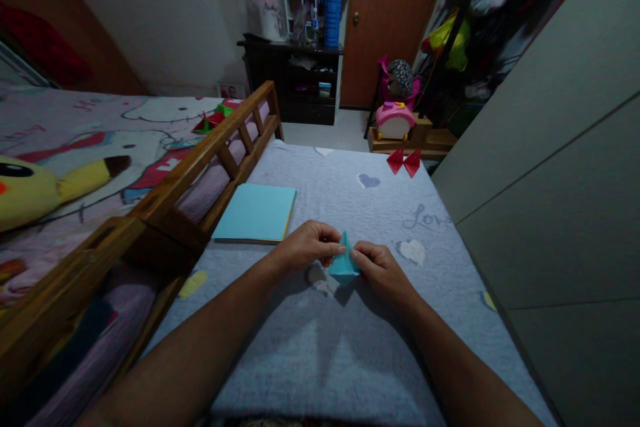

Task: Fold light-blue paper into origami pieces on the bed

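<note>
Between my two hands is a small folded piece of turquoise paper (pixel 344 270), pointed at the top and wider at the bottom. My left hand (pixel 316 243) pinches its left side between thumb and fingers. From the right, my right hand (pixel 377 261) grips the opposite edge the same way. The paper is held just over the bedsheet, where its shadow falls. To the left of my hands lies a square stack of light blue paper (pixel 257 212). Two red folded paper pieces (pixel 403 161) sit side by side near the far right corner.
A wooden bed rail (pixel 200 167) runs along the left, with a yellow plush toy (pixel 55 187) and red and green folded paper (pixel 215 120) beyond it. On the right rises a pale cabinet (pixel 560 167). A pink toy (pixel 395 121) stands past the far edge.
</note>
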`<state>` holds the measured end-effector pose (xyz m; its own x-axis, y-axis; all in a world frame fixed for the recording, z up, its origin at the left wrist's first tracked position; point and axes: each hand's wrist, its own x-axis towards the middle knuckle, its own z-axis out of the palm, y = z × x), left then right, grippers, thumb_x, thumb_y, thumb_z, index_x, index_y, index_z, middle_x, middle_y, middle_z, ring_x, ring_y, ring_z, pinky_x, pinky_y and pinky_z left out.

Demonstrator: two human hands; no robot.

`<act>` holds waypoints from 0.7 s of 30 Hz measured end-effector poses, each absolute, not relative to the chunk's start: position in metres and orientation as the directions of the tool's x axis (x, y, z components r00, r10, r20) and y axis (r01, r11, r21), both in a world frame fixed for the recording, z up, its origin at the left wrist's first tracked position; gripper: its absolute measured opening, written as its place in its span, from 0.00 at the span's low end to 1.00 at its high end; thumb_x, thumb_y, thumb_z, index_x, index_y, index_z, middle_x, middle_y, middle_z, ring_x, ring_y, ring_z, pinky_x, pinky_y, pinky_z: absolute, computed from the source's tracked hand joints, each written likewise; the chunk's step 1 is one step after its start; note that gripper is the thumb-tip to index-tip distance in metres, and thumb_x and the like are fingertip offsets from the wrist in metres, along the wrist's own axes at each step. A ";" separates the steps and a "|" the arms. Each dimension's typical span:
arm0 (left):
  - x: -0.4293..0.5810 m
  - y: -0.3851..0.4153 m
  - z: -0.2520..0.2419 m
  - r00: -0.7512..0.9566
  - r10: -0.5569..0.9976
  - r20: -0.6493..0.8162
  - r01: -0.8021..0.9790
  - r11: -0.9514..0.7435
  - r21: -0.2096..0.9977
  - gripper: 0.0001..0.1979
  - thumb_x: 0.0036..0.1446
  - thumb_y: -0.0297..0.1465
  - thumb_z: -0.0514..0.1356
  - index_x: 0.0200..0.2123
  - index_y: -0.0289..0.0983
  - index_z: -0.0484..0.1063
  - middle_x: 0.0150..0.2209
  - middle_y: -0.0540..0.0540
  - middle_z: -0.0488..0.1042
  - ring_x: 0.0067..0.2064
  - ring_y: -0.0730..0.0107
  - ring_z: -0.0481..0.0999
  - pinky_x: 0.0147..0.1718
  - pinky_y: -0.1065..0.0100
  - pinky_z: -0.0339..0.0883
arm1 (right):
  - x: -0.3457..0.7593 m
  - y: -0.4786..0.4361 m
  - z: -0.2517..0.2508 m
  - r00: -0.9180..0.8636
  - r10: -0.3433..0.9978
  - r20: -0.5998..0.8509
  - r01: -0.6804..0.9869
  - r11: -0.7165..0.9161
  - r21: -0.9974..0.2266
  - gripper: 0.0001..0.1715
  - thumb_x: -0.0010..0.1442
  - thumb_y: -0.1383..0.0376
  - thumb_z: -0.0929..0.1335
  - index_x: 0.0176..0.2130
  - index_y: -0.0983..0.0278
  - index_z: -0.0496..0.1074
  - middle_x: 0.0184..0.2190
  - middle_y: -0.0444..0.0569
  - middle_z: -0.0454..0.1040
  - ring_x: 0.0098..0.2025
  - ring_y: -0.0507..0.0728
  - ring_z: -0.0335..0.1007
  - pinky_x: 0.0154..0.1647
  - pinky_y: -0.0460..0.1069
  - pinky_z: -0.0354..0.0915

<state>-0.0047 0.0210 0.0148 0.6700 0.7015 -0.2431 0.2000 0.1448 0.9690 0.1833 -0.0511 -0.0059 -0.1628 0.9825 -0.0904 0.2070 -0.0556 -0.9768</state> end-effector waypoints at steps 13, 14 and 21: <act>-0.001 0.017 0.017 0.645 0.737 -0.202 0.237 0.058 0.970 0.15 0.50 0.40 0.64 0.23 0.33 0.73 0.19 0.52 0.68 0.23 0.75 0.66 0.24 0.73 0.58 | 0.182 -0.051 -0.005 -0.179 0.982 -0.065 0.208 -0.027 -0.978 0.23 0.63 0.50 0.65 0.26 0.64 0.70 0.22 0.42 0.61 0.26 0.51 0.55 0.27 0.47 0.53; -0.001 0.017 0.017 0.643 0.739 -0.199 0.237 0.055 0.970 0.15 0.50 0.40 0.64 0.23 0.33 0.73 0.19 0.52 0.68 0.22 0.75 0.66 0.24 0.73 0.57 | 0.182 -0.051 -0.005 -0.182 0.981 -0.062 0.211 -0.023 -0.977 0.23 0.63 0.50 0.64 0.27 0.64 0.71 0.22 0.42 0.62 0.26 0.51 0.56 0.28 0.47 0.53; 0.002 0.015 0.014 0.623 0.757 -0.196 0.252 0.043 0.967 0.19 0.52 0.44 0.62 0.22 0.33 0.72 0.18 0.51 0.67 0.22 0.75 0.64 0.23 0.73 0.56 | 0.182 -0.052 -0.005 -0.204 0.977 -0.055 0.231 -0.007 -0.973 0.21 0.62 0.52 0.65 0.28 0.65 0.72 0.23 0.43 0.65 0.27 0.52 0.58 0.29 0.47 0.55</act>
<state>0.0017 0.0149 0.0143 0.6233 0.7569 -0.1964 0.2519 0.0433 0.9668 0.1817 -0.0516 -0.0049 -0.2038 0.9774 -0.0554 0.2306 -0.0071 -0.9730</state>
